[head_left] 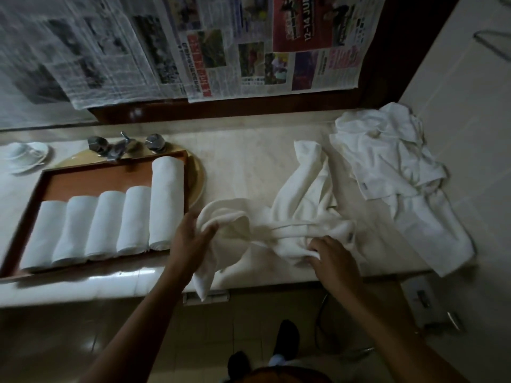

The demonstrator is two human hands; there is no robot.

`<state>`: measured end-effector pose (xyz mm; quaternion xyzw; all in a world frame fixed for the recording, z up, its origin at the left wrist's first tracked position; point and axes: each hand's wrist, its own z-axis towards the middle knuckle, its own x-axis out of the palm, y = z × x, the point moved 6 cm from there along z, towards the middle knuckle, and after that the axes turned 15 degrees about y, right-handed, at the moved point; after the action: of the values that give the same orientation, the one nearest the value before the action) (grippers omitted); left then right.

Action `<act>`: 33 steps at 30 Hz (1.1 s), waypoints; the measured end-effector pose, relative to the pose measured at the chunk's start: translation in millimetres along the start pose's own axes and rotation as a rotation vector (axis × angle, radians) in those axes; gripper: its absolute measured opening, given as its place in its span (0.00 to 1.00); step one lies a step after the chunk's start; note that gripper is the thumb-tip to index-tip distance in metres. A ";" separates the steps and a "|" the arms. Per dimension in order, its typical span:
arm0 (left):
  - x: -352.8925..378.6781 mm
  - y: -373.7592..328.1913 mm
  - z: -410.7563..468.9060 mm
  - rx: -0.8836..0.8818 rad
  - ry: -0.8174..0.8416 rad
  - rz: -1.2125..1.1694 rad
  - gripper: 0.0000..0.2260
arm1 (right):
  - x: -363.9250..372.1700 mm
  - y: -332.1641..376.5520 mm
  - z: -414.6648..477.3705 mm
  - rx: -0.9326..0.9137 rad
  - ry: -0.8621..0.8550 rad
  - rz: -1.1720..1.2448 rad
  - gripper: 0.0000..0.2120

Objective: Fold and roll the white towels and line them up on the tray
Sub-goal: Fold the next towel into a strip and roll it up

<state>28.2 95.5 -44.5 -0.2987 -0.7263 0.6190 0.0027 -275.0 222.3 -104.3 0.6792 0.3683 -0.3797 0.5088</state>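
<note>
Left hand [193,239]: fingers curled round the bunched end of towel [279,230].
Right hand [336,262]: fingertips pinched a fold.
Towel: lay crumpled between both grips.

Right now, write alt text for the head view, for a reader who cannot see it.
A person's left hand and right hand hold a crumpled white towel on a pale counter. To the left, five rolled towels lie side by side in a wooden tray; a pile of loose towels sits at the right.
</note>
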 end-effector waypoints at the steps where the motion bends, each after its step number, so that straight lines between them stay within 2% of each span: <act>1: -2.2 4.6 -4.4 -0.007 -0.009 0.005 0.19 | -6.5 2.2 -1.3 0.013 -0.012 0.038 0.06; 4: 0.1 11.4 -11.2 0.017 0.038 0.030 0.22 | -41.2 22.3 -3.5 0.000 -0.151 0.143 0.06; 8: 24.1 6.0 -13.2 0.062 0.217 0.028 0.29 | -79.3 76.9 -5.9 -0.126 -0.299 0.261 0.07; 10: 39.0 -7.7 -11.9 0.120 0.313 0.030 0.34 | -88.2 106.0 -4.1 -0.190 -0.253 0.431 0.05; 12: 54.0 -27.0 -8.9 0.198 0.383 0.078 0.38 | -84.8 131.0 2.5 -0.233 -0.096 0.645 0.02; 13: 58.7 -36.4 -6.8 0.235 0.379 0.085 0.34 | -80.7 141.3 6.7 -0.252 -0.005 0.711 0.02; 15: 57.0 -46.2 2.4 0.264 0.278 0.062 0.20 | -76.8 152.5 17.4 -0.299 0.122 0.765 0.06; 16: 52.1 -47.5 6.9 0.259 0.214 0.043 0.15 | -78.9 150.5 24.4 -0.314 0.135 0.804 0.08; 18: 40.0 -44.0 15.4 0.236 0.119 0.011 0.11 | -86.9 129.2 41.7 -0.289 0.052 0.871 0.09; 20: 28.1 -43.0 24.5 0.192 0.039 -0.011 0.10 | -86.6 91.7 65.2 -0.200 -0.055 0.721 0.08; 21: 23.4 -42.5 29.2 0.174 0.003 -0.031 0.09 | -77.5 71.6 79.4 -0.145 -0.044 0.582 0.10; 22: 18.6 -43.1 34.1 0.159 -0.039 -0.051 0.08 | -62.0 52.3 94.4 -0.080 0.023 0.429 0.15; 25: 6.5 -43.5 48.1 0.096 -0.189 -0.104 0.09 | -4.7 -4.8 127.8 0.161 0.357 -0.003 0.44; 26: 4.4 -44.6 51.9 0.074 -0.226 -0.118 0.10 | 8.9 -20.1 135.3 0.225 0.430 -0.090 0.51; 27: 3.3 -46.6 55.3 0.062 -0.254 -0.131 0.11 | 17.4 -30.3 141.2 0.248 0.466 -0.146 0.53; 28: 3.7 -49.6 58.2 0.056 -0.273 -0.139 0.12 | 20.8 -36.6 147.5 0.241 0.468 -0.170 0.51; 31: 10.4 -56.8 66.9 0.050 -0.289 -0.145 0.10 | 3.2 -43.0 167.5 0.079 0.297 -0.155 0.28; 33: 19.0 -60.1 71.2 0.056 -0.275 -0.141 0.09 | -12.0 -53.3 176.9 -0.012 0.250 -0.087 0.18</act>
<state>-39.9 36.6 -13.9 -0.1591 -0.7216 0.6723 -0.0453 -352.5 60.4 -149.8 0.7014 0.4602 -0.3116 0.4463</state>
